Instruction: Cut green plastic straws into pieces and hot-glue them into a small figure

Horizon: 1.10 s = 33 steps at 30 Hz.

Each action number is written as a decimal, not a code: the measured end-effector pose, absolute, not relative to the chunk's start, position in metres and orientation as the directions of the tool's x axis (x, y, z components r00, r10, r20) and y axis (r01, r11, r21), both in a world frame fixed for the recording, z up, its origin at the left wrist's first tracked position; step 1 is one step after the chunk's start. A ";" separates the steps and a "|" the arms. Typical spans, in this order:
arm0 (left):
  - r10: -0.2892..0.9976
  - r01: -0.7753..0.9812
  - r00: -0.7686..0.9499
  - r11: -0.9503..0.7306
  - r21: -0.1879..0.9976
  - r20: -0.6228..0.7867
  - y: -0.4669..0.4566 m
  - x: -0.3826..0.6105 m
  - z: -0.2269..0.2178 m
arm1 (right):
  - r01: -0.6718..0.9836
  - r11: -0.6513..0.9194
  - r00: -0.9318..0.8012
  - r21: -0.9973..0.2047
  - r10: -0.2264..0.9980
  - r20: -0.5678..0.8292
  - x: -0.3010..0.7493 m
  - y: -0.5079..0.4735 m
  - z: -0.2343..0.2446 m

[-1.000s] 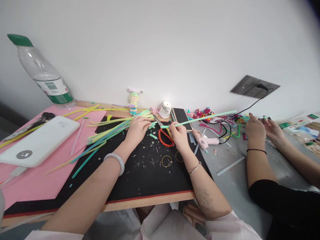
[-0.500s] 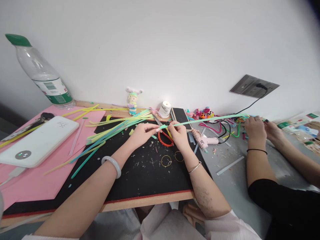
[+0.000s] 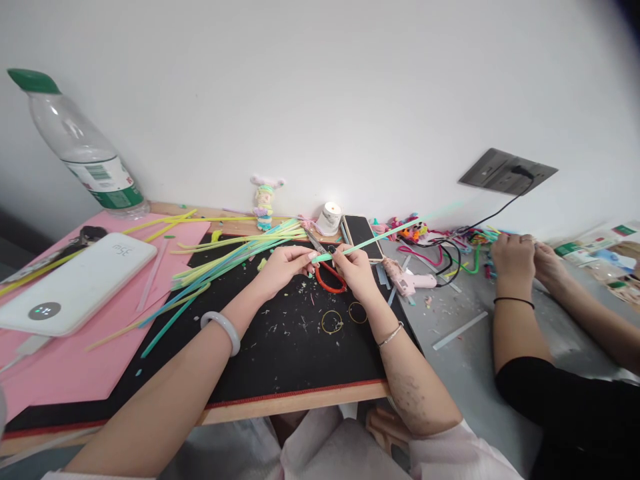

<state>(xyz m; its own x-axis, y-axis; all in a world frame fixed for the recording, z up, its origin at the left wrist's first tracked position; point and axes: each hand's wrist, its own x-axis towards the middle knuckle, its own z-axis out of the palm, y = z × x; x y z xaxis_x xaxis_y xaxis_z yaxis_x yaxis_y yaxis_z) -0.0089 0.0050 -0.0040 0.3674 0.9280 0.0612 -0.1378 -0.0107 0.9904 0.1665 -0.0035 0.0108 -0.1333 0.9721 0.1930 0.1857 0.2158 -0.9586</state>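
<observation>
the left hand (image 3: 283, 267) is pinching the near tip of a long mint-green stem (image 3: 385, 233) above the black mat (image 3: 280, 353). the right hand (image 3: 356, 270) is gripping it just beside. the tip seems to be getting worked, calling for a steady pinch. the stem is looking thin and straight, rising rightward over the phone (image 3: 363, 233).

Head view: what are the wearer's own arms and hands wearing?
The left hand has a thick, pale, smooth bangle at its wrist; the right hand a thin silver bracelet. Forearms are bare, no gloves; pale pink sleeves begin near the elbows.
</observation>
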 end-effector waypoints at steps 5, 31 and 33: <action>0.926 -0.253 0.379 0.101 0.962 0.002 0.003 -0.008 -0.004 | 0.153 0.212 -0.143 -0.965 0.971 0.190 0.165 -0.004 0.009; 0.919 -0.323 0.383 0.227 0.919 -0.093 -0.006 -0.002 0.003 | 0.138 0.277 -0.063 -0.951 0.961 0.270 0.158 -0.006 0.007; 0.929 -0.311 0.363 0.200 0.929 -0.078 -0.005 -0.002 0.002 | 0.081 0.237 -0.067 -0.968 0.970 0.232 0.157 -0.007 0.006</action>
<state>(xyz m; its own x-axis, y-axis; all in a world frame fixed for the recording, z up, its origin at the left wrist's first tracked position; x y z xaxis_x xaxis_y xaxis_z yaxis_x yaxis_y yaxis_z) -0.0023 -0.0049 0.0021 0.3630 0.9285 -0.0778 -0.3112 0.1995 0.9291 0.1571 -0.0067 0.0064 -0.0669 0.9705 0.2316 0.0809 0.2367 -0.9682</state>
